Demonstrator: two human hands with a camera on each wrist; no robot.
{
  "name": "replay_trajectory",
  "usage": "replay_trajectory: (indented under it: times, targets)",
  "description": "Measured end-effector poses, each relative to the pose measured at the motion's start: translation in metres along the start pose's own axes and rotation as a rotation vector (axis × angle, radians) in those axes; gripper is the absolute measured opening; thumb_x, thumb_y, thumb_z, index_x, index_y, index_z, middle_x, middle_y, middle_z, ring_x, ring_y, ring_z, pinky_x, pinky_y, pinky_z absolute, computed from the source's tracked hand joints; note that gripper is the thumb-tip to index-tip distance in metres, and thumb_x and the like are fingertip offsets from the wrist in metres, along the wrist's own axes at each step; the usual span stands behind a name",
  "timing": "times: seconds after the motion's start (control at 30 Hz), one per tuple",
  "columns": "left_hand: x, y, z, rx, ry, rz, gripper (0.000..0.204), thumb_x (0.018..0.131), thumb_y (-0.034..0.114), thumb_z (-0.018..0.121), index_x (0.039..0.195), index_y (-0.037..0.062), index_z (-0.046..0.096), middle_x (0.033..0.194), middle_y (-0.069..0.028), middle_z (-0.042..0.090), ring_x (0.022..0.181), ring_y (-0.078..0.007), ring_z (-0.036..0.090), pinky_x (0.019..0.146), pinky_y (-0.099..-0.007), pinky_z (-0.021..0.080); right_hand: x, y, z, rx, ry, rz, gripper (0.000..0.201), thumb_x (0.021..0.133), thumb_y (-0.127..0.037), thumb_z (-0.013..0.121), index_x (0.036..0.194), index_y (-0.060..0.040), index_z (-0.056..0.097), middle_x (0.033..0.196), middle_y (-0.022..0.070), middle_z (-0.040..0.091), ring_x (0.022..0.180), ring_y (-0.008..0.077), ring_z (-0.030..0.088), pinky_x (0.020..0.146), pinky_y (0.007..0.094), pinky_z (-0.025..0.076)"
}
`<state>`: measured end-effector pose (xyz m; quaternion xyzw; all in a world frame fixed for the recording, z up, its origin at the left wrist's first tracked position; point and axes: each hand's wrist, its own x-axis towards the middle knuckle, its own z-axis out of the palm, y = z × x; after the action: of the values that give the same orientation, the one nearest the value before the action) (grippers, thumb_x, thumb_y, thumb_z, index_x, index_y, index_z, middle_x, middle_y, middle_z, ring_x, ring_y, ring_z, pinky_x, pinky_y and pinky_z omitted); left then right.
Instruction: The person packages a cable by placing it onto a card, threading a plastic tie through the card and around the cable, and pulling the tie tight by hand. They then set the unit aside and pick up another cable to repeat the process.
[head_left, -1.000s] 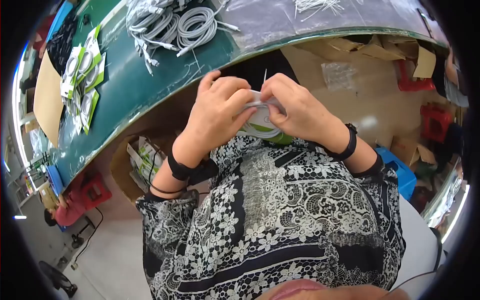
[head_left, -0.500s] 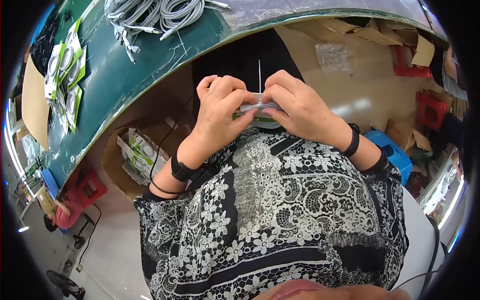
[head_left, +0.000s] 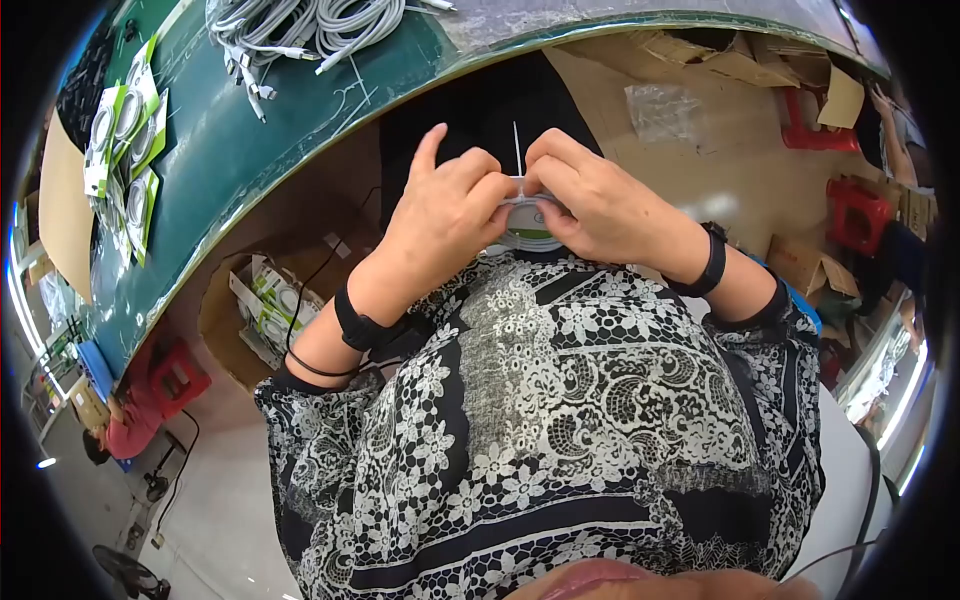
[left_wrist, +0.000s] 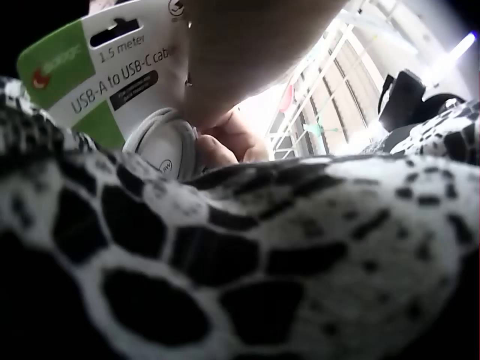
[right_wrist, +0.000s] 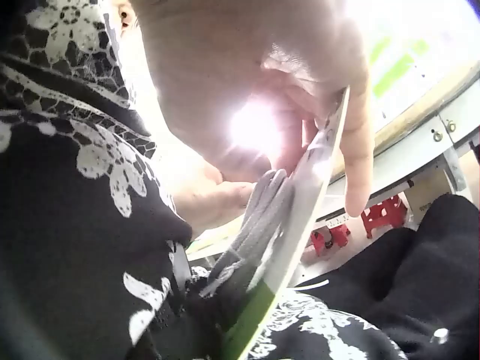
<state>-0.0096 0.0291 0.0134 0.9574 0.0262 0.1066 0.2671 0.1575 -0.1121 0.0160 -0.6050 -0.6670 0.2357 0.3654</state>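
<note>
In front of the chest, a coiled grey cable (head_left: 528,243) lies against a green-and-white packaging card (left_wrist: 127,67), printed "USB-A to USB-C". A thin white cable tie (head_left: 517,145) sticks up from the top of the coil. My left hand (head_left: 440,210) pinches the coil's upper edge between thumb and fingers, one outer finger raised away. Close beside it, my right hand (head_left: 605,210) pinches the same edge from the other side. Seen from the right wrist, the card stands almost edge-on with the grey coil (right_wrist: 259,217) against its face. The fingers hide part of the tie.
The green table (head_left: 290,100) curves ahead, bearing a heap of grey cables (head_left: 350,30) and several carded cables (head_left: 125,140). Below its edge is a cardboard box (head_left: 225,330) of packaged cables. Red stools (head_left: 858,215) stand on the floor. Another person (head_left: 132,425) sits far left.
The coil and card have tilted so more of their face shows. An outer finger of the left hand has lifted. Both hands keep their pinch near the tie, whose tail still points up.
</note>
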Motion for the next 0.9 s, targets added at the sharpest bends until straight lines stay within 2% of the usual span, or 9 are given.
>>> replay_trajectory:
  times: [0.03,0.1,0.17,0.23,0.33,0.43,0.6,0.7,0.9]
  targets:
    - [0.002,0.000,-0.002,0.020,-0.048,0.027,0.017,0.076,0.006,0.067,0.090,0.0081,0.058,0.091,-0.0041,0.056,0.088,-0.0228,0.058,0.096,-0.0517,0.040,-0.001,0.002,0.001,0.013,0.000,-0.003,0.018,0.075,0.002,0.064,0.090,0.0008,0.053,0.099,0.0130,0.050,0.081,0.0299,0.056,0.068,0.0372,0.049]
    - [0.003,-0.003,-0.006,-0.001,-0.038,0.058,0.018,0.076,0.006,0.067,0.091,0.0071,0.056,0.091,-0.0052,0.056,0.088,-0.0239,0.059,0.095,-0.0504,0.043,0.000,0.002,-0.001,0.020,0.000,-0.004,0.018,0.075,0.002,0.064,0.090,0.0006,0.053,0.099,0.0129,0.050,0.081,0.0301,0.056,0.069,0.0375,0.049]
    - [0.002,-0.006,-0.011,-0.046,-0.029,0.106,0.021,0.076,0.005,0.066,0.092,0.0051,0.053,0.092,-0.0073,0.057,0.088,-0.0259,0.060,0.091,-0.0479,0.047,-0.001,-0.003,0.000,-0.063,0.107,-0.028,0.020,0.074,0.001,0.066,0.091,-0.0005,0.055,0.099,0.0128,0.050,0.082,0.0302,0.056,0.070,0.0379,0.049]
    - [-0.001,-0.010,-0.017,-0.055,-0.078,0.070,0.021,0.076,0.005,0.066,0.093,0.0043,0.053,0.094,-0.0083,0.057,0.088,-0.0269,0.060,0.088,-0.0455,0.049,-0.004,-0.002,0.001,-0.097,0.157,-0.037,0.021,0.074,0.001,0.067,0.091,-0.0010,0.055,0.098,0.0127,0.051,0.082,0.0303,0.056,0.070,0.0381,0.049]
    - [-0.004,-0.016,-0.022,-0.063,-0.174,0.006,0.023,0.076,0.005,0.065,0.095,0.0026,0.051,0.097,-0.0103,0.059,0.086,-0.0290,0.061,0.083,-0.0409,0.052,-0.010,0.003,0.003,-0.213,0.106,-0.019,0.027,0.072,0.001,0.070,0.095,-0.0041,0.058,0.098,0.0117,0.051,0.082,0.0295,0.056,0.070,0.0374,0.048]
    - [-0.007,-0.016,-0.020,-0.081,-0.114,0.020,0.022,0.077,0.005,0.063,0.095,0.0017,0.050,0.103,-0.0129,0.061,0.084,-0.0308,0.063,0.074,-0.0389,0.054,-0.011,0.003,0.008,-0.170,0.135,0.000,0.028,0.071,0.000,0.072,0.095,-0.0055,0.061,0.097,0.0108,0.052,0.082,0.0279,0.056,0.069,0.0362,0.048]
    - [-0.017,-0.017,-0.005,-0.076,0.015,0.113,0.018,0.079,0.005,0.061,0.094,0.0009,0.052,0.105,-0.0143,0.064,0.084,-0.0307,0.065,0.074,-0.0389,0.056,-0.014,0.006,0.014,-0.056,0.126,0.051,0.026,0.069,0.000,0.074,0.092,-0.0059,0.063,0.096,0.0092,0.052,0.082,0.0257,0.057,0.066,0.0350,0.048]
    - [-0.020,-0.012,-0.003,-0.003,0.130,0.187,0.016,0.078,0.004,0.061,0.093,0.0011,0.055,0.101,-0.0142,0.065,0.087,-0.0287,0.066,0.080,-0.0376,0.057,-0.014,0.004,0.014,-0.017,0.116,0.065,0.025,0.068,0.000,0.075,0.090,-0.0051,0.064,0.096,0.0089,0.053,0.082,0.0252,0.057,0.065,0.0349,0.048]
    - [-0.019,-0.020,0.013,0.036,0.240,0.244,0.015,0.077,0.004,0.062,0.091,0.0011,0.057,0.098,-0.0133,0.066,0.087,-0.0269,0.066,0.084,-0.0370,0.057,-0.013,0.007,0.015,0.037,0.119,0.067,0.025,0.067,0.001,0.075,0.088,-0.0039,0.063,0.095,0.0087,0.053,0.082,0.0248,0.057,0.065,0.0345,0.048]
